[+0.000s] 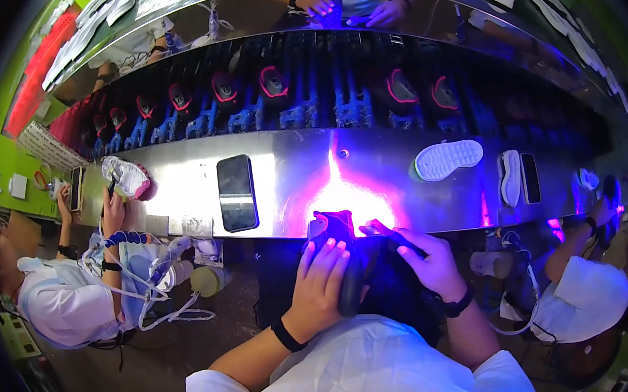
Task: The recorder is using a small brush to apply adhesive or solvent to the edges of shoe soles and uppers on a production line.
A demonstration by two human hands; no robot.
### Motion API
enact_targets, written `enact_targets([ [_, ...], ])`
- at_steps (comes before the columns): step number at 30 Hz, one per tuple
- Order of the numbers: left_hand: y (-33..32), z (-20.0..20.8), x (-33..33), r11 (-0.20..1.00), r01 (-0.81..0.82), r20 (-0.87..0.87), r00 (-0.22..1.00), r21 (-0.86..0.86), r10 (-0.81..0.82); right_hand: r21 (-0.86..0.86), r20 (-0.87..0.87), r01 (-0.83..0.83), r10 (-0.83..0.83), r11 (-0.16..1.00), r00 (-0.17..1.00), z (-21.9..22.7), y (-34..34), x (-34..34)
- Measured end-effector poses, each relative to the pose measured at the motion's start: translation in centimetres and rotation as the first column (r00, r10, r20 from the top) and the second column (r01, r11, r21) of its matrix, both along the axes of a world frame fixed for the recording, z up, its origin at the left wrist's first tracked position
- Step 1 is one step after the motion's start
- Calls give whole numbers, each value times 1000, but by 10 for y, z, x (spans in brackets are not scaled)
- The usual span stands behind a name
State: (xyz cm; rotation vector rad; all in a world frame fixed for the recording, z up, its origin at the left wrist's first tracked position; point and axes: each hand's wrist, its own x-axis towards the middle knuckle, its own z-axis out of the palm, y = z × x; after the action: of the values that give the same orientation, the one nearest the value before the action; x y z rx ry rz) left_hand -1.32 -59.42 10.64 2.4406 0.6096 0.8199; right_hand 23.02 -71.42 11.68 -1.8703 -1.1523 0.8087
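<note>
My left hand (320, 280) is wrapped over a dark shoe upper (350, 291), held upright in front of my body at the bench edge. Purple-blue light falls on it, and its lower part is lost in shadow. To its right, my right hand (432, 262) pinches a thin dark tool (384, 230) whose tip points left toward the shoe upper. Whether that tip touches the upper is unclear; glare blurs the area. The tool's exact kind cannot be made out.
On the metal bench (291, 191) lie a black phone (237, 193), a white sole (449, 159), another sole (509, 178) and a second phone (530, 178). Behind, dark shoe pieces (273, 82) stand on a blue conveyor. Co-workers sit left (74, 295) and right (592, 294).
</note>
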Motion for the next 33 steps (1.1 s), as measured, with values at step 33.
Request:
enact_targets([
  [33, -3, 5, -12, 985, 171, -138, 976, 5, -169, -107, -350, -96, 53, 990, 935, 0, -41, -17],
])
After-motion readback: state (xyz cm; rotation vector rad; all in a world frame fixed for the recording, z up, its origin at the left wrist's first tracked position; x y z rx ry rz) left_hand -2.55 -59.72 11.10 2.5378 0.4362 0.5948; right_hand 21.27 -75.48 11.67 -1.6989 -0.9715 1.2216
